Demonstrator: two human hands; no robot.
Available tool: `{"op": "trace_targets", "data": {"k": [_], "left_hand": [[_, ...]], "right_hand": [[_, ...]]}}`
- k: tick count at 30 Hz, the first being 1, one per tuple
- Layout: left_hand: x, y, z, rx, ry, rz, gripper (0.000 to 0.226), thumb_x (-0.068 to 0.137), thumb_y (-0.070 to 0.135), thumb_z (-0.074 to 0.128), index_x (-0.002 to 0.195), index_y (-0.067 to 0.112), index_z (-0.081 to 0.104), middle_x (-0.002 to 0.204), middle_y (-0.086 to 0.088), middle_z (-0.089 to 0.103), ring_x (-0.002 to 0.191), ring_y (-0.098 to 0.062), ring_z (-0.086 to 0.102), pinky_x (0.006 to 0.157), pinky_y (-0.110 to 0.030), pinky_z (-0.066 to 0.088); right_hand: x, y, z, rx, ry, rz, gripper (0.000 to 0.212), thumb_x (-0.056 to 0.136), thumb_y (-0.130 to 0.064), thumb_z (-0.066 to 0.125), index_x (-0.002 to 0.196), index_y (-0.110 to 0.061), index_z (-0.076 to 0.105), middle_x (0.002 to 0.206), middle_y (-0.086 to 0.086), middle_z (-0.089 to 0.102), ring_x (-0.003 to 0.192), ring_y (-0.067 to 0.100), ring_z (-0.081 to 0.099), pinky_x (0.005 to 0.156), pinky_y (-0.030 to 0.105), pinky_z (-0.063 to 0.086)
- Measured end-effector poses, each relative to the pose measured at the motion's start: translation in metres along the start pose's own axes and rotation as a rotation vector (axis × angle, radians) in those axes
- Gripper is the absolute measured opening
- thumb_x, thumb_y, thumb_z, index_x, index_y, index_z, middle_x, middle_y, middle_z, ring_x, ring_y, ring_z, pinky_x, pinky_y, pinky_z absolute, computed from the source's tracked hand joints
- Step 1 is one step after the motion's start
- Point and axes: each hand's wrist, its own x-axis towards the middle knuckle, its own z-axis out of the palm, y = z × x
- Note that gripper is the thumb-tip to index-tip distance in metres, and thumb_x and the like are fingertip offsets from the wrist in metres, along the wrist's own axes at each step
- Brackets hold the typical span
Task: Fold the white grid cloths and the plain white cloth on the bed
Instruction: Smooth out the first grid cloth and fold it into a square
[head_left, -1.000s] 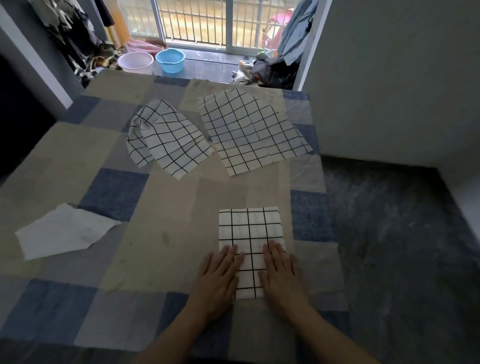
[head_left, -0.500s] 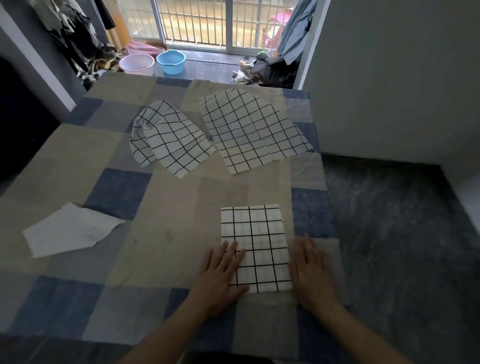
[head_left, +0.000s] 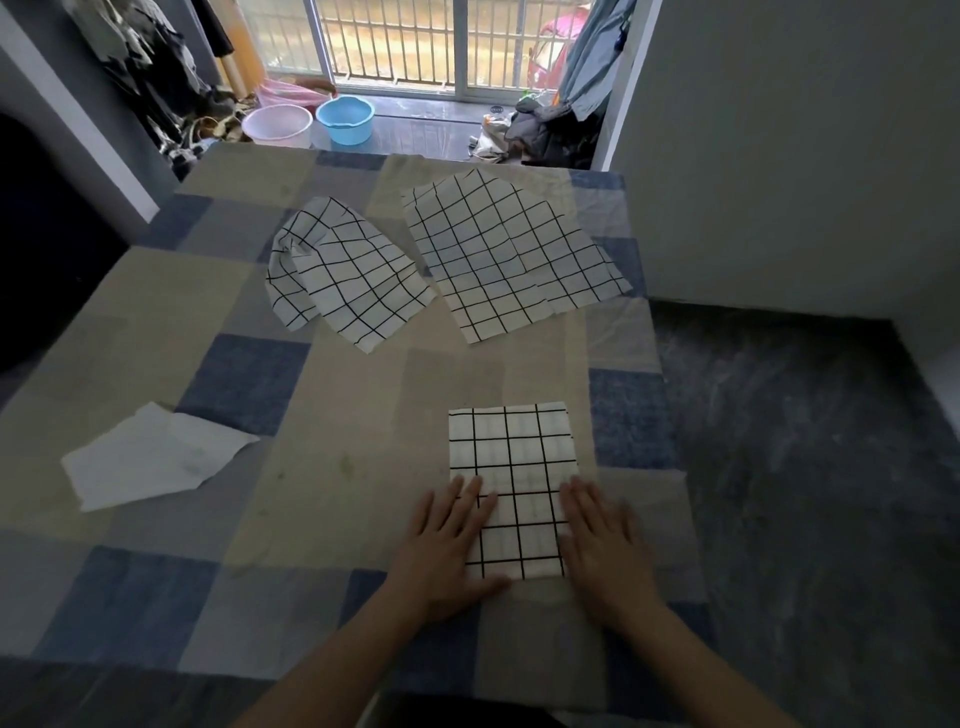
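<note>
My left hand (head_left: 451, 540) and right hand (head_left: 602, 545) lie flat, fingers spread, palms down, on either side edge of the folded grid cloth (head_left: 514, 483) between them on the bed (head_left: 311, 519). No writing is readable.

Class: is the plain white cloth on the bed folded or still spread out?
Not folded: the plain white cloth lies loose and crumpled, an irregular shape.

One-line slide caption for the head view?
Both hands, left hand and right hand, press flat on a folded grid cloth on the bed; three cloths remain unfolded.
</note>
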Motion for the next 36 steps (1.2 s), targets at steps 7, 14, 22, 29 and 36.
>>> {"op": "trace_targets", "data": {"k": [7, 14, 22, 29, 36], "left_hand": [[0.001, 0.005, -0.017, 0.067, -0.067, 0.008, 0.101, 0.080, 0.080, 0.032, 0.153, 0.027, -0.012, 0.160, -0.001, -0.022, 0.146, -0.024, -0.023, 0.119, -0.049, -0.006], [0.004, 0.008, -0.030, 0.041, -0.069, 0.000, 0.083, 0.088, 0.070, 0.025, 0.155, 0.026, 0.002, 0.163, -0.002, -0.008, 0.149, -0.023, -0.011, 0.118, -0.044, 0.000], [0.006, 0.010, -0.040, 0.009, -0.138, 0.009, 0.091, 0.086, 0.076, 0.032, 0.155, 0.024, 0.004, 0.163, -0.003, -0.007, 0.149, -0.024, -0.009, 0.121, -0.043, 0.005], [0.004, -0.020, -0.044, -0.360, 0.027, 0.028, 0.052, 0.083, 0.043, 0.050, 0.130, 0.021, 0.057, 0.145, 0.000, 0.048, 0.139, -0.017, 0.037, 0.113, -0.033, 0.032], [0.020, -0.035, -0.045, -0.570, 0.181, -0.046, 0.031, 0.079, 0.037, 0.061, 0.104, 0.023, 0.072, 0.112, 0.009, 0.068, 0.109, -0.004, 0.054, 0.093, -0.019, 0.041]], "right_hand": [[-0.003, -0.007, -0.048, 0.092, 0.085, -0.035, 0.058, 0.091, -0.031, 0.052, 0.145, -0.017, 0.036, 0.152, 0.004, 0.035, 0.140, 0.022, 0.032, 0.115, 0.040, 0.016], [-0.007, -0.030, -0.059, -0.092, -0.103, -0.244, 0.055, 0.071, -0.064, 0.054, 0.113, -0.030, 0.056, 0.122, -0.008, 0.054, 0.115, 0.015, 0.052, 0.107, 0.053, 0.029], [0.003, -0.024, -0.078, -0.083, -0.101, -0.274, 0.022, 0.094, -0.034, 0.046, 0.108, -0.026, 0.061, 0.114, -0.006, 0.061, 0.108, 0.015, 0.053, 0.105, 0.038, 0.036], [0.016, -0.015, -0.114, 0.291, -0.081, -0.220, 0.009, 0.090, -0.027, 0.061, 0.094, -0.028, 0.068, 0.089, -0.017, 0.063, 0.082, -0.004, 0.054, 0.073, 0.011, 0.040], [0.039, -0.009, -0.121, 0.660, -0.056, -0.141, 0.011, 0.086, -0.014, 0.067, 0.080, -0.022, 0.070, 0.072, -0.007, 0.067, 0.071, 0.005, 0.061, 0.063, 0.018, 0.045]]}}
